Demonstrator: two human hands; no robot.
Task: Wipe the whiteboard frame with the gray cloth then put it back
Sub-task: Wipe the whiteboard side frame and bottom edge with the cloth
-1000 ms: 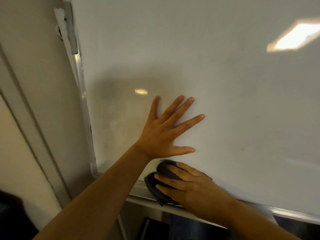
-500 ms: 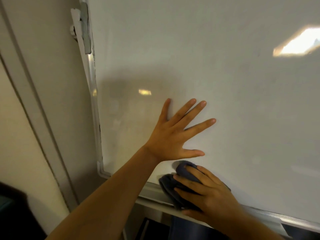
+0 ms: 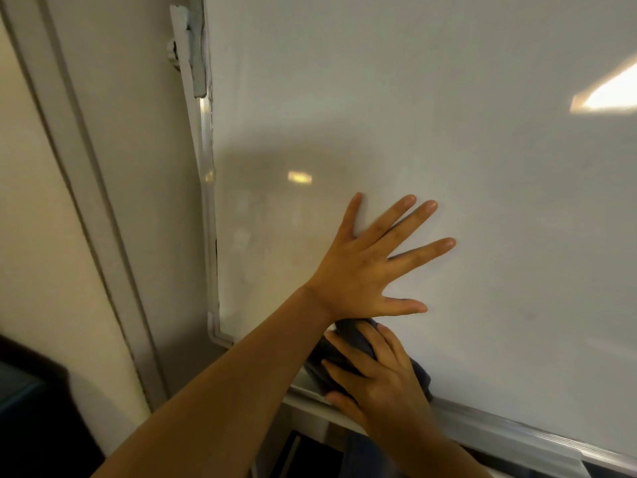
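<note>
1. Pressing flat against the whiteboard [image 3: 448, 132], the left hand [image 3: 362, 270] has its fingers [image 3: 422, 250] spread wide and straight, with the thumb stretched out to the right; it grasps nothing, and the palm and fingertips lie on the white surface.
2. Just below it, the right hand [image 3: 382, 377] is curled over the gray cloth [image 3: 348, 339], its fingers bent and wrapped across the bunched fabric so that the cloth is held under them.
3. The gray cloth sits at the lower edge of the board, near the bottom-left corner, pushed against the whiteboard frame [image 3: 517, 432] where the bottom rail meets the white surface; a fold of it shows above the right hand's fingers and another bit pokes out to the right of that hand.
4. The left forearm crosses over the bottom rail from the near left, and the left thumb lies just above the top of the cloth.
5. The frame's left rail [image 3: 208, 208] runs up from the rounded corner piece, with a gray strip [image 3: 198, 63] fixed along its upper part.
6. A bright patch of ceiling light reflects [image 3: 603, 94] at the far right of the board, and a smaller one at its middle left.
7. Left of the board stands a pale wall [image 3: 41, 201] with a vertical moulding.
</note>
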